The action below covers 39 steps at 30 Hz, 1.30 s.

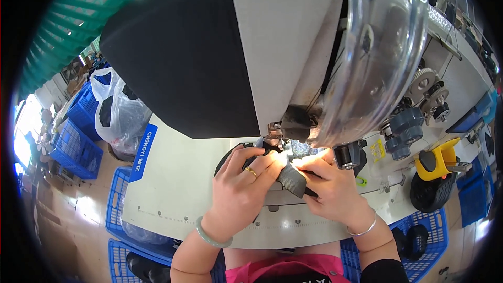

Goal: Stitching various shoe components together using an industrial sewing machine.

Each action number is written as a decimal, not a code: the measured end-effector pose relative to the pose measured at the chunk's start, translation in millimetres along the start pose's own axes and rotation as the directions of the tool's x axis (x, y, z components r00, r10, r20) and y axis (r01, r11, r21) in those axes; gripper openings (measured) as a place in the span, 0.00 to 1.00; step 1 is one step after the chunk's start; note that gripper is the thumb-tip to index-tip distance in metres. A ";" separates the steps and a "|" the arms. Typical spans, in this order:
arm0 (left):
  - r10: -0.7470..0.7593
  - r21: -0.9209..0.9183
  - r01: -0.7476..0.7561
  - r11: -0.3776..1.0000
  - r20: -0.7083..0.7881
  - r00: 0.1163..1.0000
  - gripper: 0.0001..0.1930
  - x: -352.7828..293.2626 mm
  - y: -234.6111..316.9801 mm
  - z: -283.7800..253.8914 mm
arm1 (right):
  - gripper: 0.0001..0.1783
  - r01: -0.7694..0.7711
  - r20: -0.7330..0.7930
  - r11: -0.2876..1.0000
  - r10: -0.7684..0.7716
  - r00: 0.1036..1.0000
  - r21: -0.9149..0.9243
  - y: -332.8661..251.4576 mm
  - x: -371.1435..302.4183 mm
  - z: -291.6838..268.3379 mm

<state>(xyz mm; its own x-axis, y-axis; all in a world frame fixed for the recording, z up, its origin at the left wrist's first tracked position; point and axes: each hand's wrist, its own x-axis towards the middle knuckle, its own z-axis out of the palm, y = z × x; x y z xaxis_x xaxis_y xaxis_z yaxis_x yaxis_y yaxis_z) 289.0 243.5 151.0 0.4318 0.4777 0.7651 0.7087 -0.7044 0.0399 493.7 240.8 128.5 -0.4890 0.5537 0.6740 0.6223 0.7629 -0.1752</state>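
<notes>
A grey woven fabric piece (292, 180) with black parts lies under the needle area of a sewing machine (288, 31). My left hand (243, 175), wearing a ring and a pale bangle, presses and pinches the piece from its left side, just below the metal presser foot (274, 133). From the right, my right hand (330, 183) grips the piece's other edge between thumb and fingers. The fingertips of both hands come close together under a bright lamp glow. Glare and my fingers hide the exact stitching point.
The pale machine table (173, 188) carries a ruler scale along its near edge. Blue crates (78, 149) and a plastic bag (123, 115) stand left; another blue crate (432, 241) holds black items at lower right. A yellow tape dispenser (440, 160) sits right. A clear shield (377, 57) curves overhead.
</notes>
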 end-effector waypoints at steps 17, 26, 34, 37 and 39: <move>-0.001 0.028 0.001 1.000 0.021 1.000 0.18 4.2 4.5 -1.2 | 0.27 0.010 -0.034 1.000 -0.011 0.999 -0.027 1.5 -2.1 4.3; -0.226 -0.227 0.224 0.948 0.019 0.974 0.11 12.0 -0.4 -0.3 | 0.18 -0.075 -0.048 0.990 0.081 0.996 0.117 -3.9 12.3 5.5; -0.105 -0.136 0.103 0.985 -0.011 0.994 0.13 5.6 0.7 2.1 | 0.15 -0.013 0.002 0.997 0.013 1.000 0.081 4.4 6.9 -1.6; -0.056 -0.062 0.055 0.997 -0.006 0.998 0.15 0.1 2.6 2.8 | 0.10 0.030 -0.018 0.999 -0.030 0.999 -0.016 -0.8 8.7 -4.1; -0.051 -0.051 0.050 0.997 -0.008 0.999 0.16 -0.6 2.8 3.2 | 0.10 0.036 -0.038 0.999 -0.036 0.999 -0.017 -3.0 6.6 -1.8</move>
<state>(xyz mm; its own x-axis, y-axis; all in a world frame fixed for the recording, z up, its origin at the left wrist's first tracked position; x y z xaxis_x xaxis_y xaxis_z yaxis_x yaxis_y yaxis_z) 292.5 243.0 148.5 0.3909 0.5086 0.7671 0.7001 -0.7054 0.1110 489.6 241.6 134.8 -0.4879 0.5126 0.7066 0.6149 0.7764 -0.1386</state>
